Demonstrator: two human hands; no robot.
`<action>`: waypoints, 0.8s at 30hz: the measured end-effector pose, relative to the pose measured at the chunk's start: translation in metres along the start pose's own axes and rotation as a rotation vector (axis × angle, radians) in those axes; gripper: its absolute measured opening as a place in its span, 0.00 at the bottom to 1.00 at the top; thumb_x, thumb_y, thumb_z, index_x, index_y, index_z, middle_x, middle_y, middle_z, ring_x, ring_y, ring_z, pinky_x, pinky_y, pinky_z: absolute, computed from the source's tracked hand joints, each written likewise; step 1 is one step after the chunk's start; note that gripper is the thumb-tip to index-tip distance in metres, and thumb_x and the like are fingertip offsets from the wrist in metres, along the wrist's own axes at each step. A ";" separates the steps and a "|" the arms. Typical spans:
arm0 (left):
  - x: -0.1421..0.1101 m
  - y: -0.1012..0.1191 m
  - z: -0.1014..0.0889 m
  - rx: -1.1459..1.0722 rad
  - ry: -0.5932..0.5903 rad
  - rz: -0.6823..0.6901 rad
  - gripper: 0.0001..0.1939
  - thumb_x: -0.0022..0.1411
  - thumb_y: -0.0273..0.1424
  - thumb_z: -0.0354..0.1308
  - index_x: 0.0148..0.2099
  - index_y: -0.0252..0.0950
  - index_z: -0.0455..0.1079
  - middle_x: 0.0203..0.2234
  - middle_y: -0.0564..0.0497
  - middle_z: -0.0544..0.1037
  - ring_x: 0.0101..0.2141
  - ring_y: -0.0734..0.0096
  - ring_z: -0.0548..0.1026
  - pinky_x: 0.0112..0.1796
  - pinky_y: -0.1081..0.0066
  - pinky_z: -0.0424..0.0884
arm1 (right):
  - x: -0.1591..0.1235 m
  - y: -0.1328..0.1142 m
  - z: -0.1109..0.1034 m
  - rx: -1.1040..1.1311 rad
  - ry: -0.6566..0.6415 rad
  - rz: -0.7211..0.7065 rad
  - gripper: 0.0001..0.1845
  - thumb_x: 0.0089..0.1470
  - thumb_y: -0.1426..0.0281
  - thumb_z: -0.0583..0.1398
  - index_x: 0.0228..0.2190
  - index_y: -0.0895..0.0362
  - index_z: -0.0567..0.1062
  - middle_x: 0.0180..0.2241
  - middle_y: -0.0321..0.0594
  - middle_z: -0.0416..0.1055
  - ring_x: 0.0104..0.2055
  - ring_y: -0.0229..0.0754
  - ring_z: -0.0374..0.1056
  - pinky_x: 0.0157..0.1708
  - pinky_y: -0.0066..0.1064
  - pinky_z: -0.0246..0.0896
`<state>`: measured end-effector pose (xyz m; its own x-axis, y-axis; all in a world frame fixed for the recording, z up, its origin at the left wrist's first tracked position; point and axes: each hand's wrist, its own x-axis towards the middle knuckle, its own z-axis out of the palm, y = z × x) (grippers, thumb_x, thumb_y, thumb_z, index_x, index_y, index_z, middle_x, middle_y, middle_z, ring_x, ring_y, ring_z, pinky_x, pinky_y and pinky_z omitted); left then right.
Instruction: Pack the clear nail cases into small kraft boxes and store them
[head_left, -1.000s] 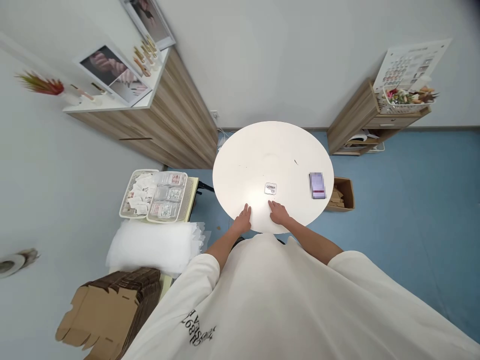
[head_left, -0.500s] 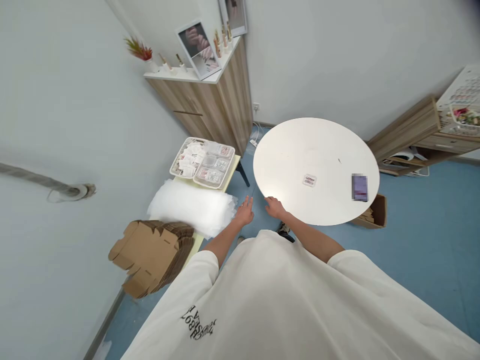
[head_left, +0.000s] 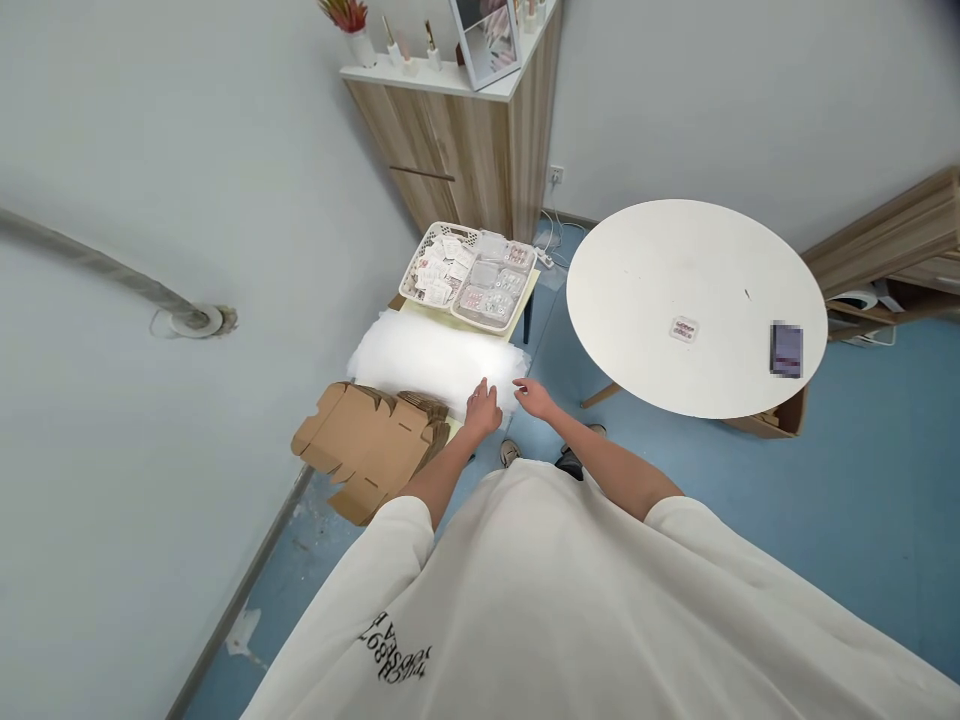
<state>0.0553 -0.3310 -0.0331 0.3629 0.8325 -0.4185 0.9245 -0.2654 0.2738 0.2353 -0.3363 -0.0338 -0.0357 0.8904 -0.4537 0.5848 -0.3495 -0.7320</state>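
Observation:
My left hand (head_left: 484, 408) hovers over or touches the front right part of a stack of white translucent packing sheets (head_left: 427, 360); its fingers are partly spread and nothing shows in them. Just beside the right edge of the sheets, my right hand (head_left: 534, 398) points left with its fingers loosely bent and slightly apart, holding nothing visible. Flat brown cardboard boxes (head_left: 367, 445) lie stacked on the near side of the sheets. Behind them stand a white basket of paper cards (head_left: 442, 270) and a tray of clear plastic cases (head_left: 491, 290).
To the right stands a round white table (head_left: 690, 250), bearing a small clear case (head_left: 684, 329) and a blurred purple item (head_left: 787, 350). A wooden cabinet (head_left: 480, 150) fills the corner. Under the table sits a cardboard box (head_left: 787, 415). A wrapped pipe (head_left: 105, 265) crosses the left wall.
The view has turned left and down, so the furniture sits further right. Both hands have moved from the gap beside the round table to the right end of the white sheets.

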 end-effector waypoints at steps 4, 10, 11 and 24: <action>-0.001 -0.012 0.003 -0.020 -0.019 -0.028 0.34 0.64 0.32 0.53 0.71 0.34 0.52 0.73 0.36 0.43 0.70 0.44 0.47 0.64 0.48 0.52 | 0.010 -0.020 0.017 0.051 0.003 0.000 0.26 0.62 0.72 0.52 0.60 0.56 0.71 0.62 0.46 0.67 0.60 0.45 0.67 0.60 0.37 0.63; 0.007 -0.016 0.004 -0.046 -0.082 -0.076 0.35 0.63 0.32 0.54 0.71 0.34 0.52 0.73 0.36 0.39 0.71 0.44 0.44 0.65 0.47 0.50 | 0.030 -0.033 0.033 0.164 0.031 0.062 0.25 0.59 0.76 0.54 0.56 0.56 0.75 0.59 0.45 0.71 0.60 0.44 0.68 0.60 0.37 0.63; 0.007 -0.016 0.004 -0.053 -0.081 -0.080 0.36 0.63 0.31 0.53 0.71 0.33 0.50 0.73 0.36 0.40 0.71 0.44 0.44 0.65 0.48 0.50 | 0.032 -0.033 0.035 0.179 0.033 0.069 0.25 0.58 0.76 0.54 0.55 0.56 0.75 0.59 0.45 0.71 0.60 0.44 0.68 0.60 0.38 0.63; -0.012 -0.002 -0.005 -0.079 0.106 0.130 0.39 0.64 0.26 0.48 0.74 0.32 0.41 0.70 0.36 0.52 0.70 0.53 0.49 0.65 0.50 0.48 | 0.041 -0.050 0.035 0.345 0.053 0.004 0.21 0.61 0.68 0.55 0.53 0.54 0.76 0.53 0.42 0.76 0.51 0.41 0.73 0.56 0.37 0.66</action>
<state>0.0483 -0.3380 -0.0242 0.4605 0.8414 -0.2829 0.8571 -0.3386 0.3881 0.1766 -0.2929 -0.0336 0.0132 0.8995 -0.4367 0.2762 -0.4231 -0.8630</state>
